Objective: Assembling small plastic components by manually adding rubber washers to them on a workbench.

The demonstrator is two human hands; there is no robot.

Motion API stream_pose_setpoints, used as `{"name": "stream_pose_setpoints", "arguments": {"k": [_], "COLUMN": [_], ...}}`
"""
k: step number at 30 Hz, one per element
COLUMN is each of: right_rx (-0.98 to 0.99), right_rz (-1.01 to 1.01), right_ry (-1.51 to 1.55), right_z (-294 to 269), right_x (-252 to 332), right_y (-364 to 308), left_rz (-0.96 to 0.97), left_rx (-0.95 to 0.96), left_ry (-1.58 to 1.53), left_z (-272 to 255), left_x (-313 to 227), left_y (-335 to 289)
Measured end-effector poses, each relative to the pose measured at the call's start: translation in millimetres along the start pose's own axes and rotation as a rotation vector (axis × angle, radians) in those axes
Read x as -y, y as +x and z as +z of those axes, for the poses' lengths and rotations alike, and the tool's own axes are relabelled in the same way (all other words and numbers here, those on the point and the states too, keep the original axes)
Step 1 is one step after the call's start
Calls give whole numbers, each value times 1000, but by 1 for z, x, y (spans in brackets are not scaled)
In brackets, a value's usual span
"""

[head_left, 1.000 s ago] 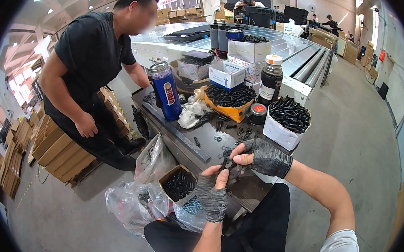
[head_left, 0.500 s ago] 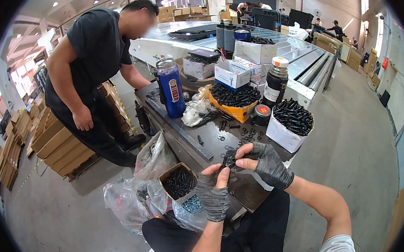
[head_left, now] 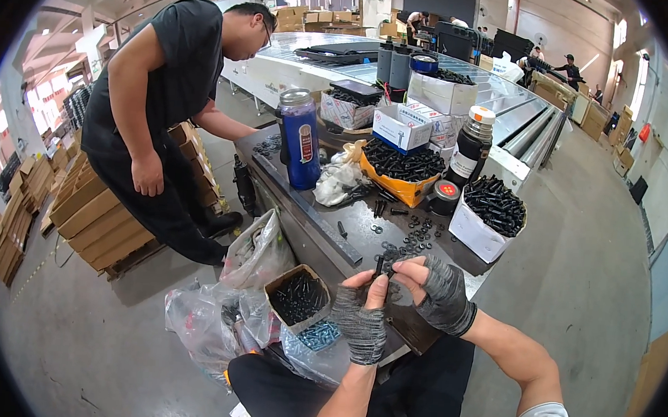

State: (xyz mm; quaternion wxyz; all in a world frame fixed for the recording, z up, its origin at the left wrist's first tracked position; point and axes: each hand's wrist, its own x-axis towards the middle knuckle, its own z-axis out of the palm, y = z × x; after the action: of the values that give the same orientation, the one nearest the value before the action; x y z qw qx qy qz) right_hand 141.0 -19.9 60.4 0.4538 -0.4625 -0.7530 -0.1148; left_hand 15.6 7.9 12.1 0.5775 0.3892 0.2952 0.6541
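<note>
My left hand, in a grey fingerless glove, pinches a small black bolt upright between thumb and fingertips over the near end of the dark metal table. Close against it, my right hand, gloved the same way, has thumb and forefinger pressed together beside the bolt. Whatever tiny part sits in the right fingertips is too small to make out. Just beyond the hands lie loose black washers. A white box heaped with black bolts stands farther right, and an orange-edged container of similar bolts lies behind the washers.
A blue bottle, white rag, black thermos and red-lidded tin stand on the table. Below its left edge are a carton of black screws and plastic bags. A co-worker leans on the far left corner.
The view has swung slightly, so the table and its things sit farther right and lower. Both hands stay together at the bolt, with only small finger movements.
</note>
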Motion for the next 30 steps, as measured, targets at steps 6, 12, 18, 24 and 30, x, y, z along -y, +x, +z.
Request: {"name": "stream_pose_setpoints", "arguments": {"k": [6,12,18,24,30], "right_rx": [70,269,421,489,548], "right_rz": [445,453,533,444,310], "right_ry": [374,432,438,397,355], "right_z": [-7,-18,-20,-10,2], "right_x": [4,0,6,16,28], "right_y": [12,17,27,38,49], "left_rz": [28,58,113,203,255], "left_rx": [8,36,62,116,138], "left_ry": [24,45,163,157,164], "left_z": [-3,-10,-25,-40,-59], "left_x": [1,-1,5,-3,-12], "left_y": [-1,-1,-4,-5,-4]}}
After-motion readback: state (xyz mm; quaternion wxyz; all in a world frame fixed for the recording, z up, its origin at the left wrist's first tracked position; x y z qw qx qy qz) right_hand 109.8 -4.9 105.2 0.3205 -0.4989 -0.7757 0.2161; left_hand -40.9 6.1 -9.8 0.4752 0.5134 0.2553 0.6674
